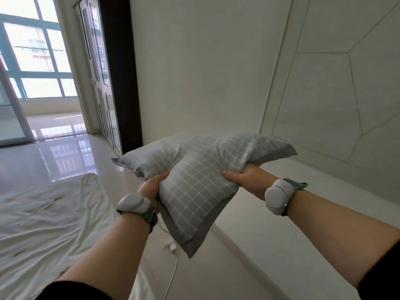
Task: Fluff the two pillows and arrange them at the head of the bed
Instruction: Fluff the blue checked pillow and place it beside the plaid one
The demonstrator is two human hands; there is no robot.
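A grey-green checked pillow (194,169) hangs in the air in front of me, squeezed in at its middle, one corner pointing down. My left hand (151,187) grips its left side and my right hand (242,178) grips its right side. Both wrists wear white bands. The bed (43,224), covered by a rumpled white sheet, lies low at the left. The padded white headboard panel (335,94) fills the right. I see only one pillow.
A white ledge (281,245) runs along the wall under the headboard panel. A white cable and plug (172,247) lie below the pillow. A glossy tiled floor (65,156) leads to a dark door frame (121,83) and large windows at the far left.
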